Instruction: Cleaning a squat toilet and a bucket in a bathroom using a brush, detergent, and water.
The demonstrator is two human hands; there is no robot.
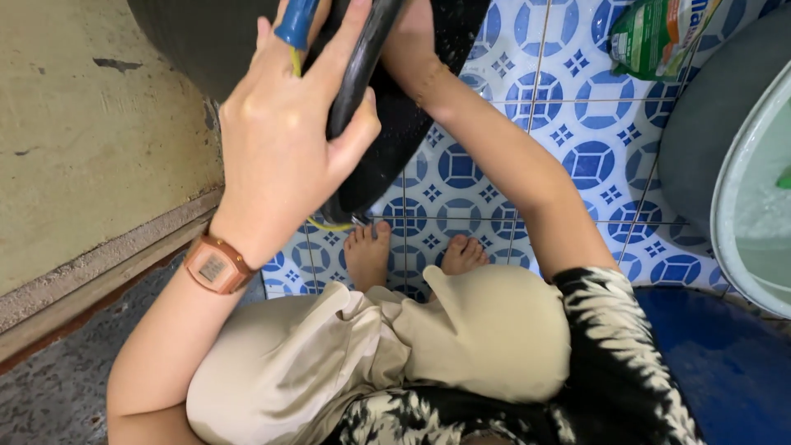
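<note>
While the person squats on the blue-and-white patterned tile floor, the left hand is raised close to the camera, its fingers closed around a black handle that runs up out of the top edge. A blue-tipped piece with a yellow strand beneath it shows between the thumb and forefinger; what it belongs to is hard to make out, since the hand covers most of it. A copper-coloured wristwatch sits on that wrist. The handle leads to a large black pan, tilted on edge just beyond the bare toes, with most of its body cut off by the frame or hidden behind the hand. A yellow loop peeks out at its lower rim.

The right hand reaches to the far side and lies against the pan's wet, speckled surface; its fingers are cropped by the top edge, so whether they are spread or curled cannot be told. Both bare feet show between the knees, which are covered in beige fabric.

At far right a green packet lies partly out of view. A grey round object and a pale basin holding water are cut by the right edge, and a blue surface fills the near right corner. A bare concrete wall stands at left
</note>
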